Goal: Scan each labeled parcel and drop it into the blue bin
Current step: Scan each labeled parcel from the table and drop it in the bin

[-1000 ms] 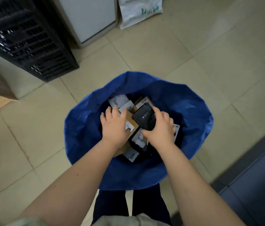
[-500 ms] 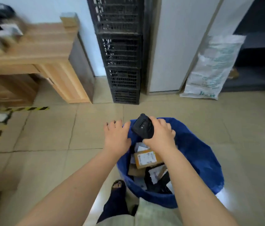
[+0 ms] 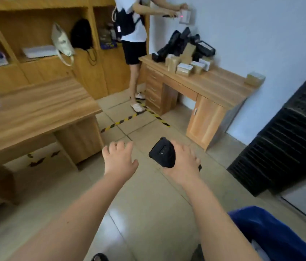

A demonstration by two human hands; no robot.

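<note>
My right hand (image 3: 183,161) grips a black handheld scanner (image 3: 162,152) over the tiled floor. My left hand (image 3: 119,160) is held out beside it, fingers spread and relaxed, holding nothing. The blue bin (image 3: 272,232) shows only as a rim at the lower right corner, below and right of my right arm. Several labeled parcels (image 3: 184,67), brown and white boxes and black bags, lie piled on the wooden desk (image 3: 223,85) against the far wall.
Another person (image 3: 133,34) stands at the far desk, scanning a small box. A second wooden desk (image 3: 35,113) stands at my left, shelves (image 3: 35,34) behind it. Black crates (image 3: 287,138) are stacked at the right. Yellow-black tape (image 3: 129,117) marks the floor.
My view has swung up and left, away from the bin. My left hand has left the bin, where it was on a parcel, and is empty. The right hand still holds the scanner.
</note>
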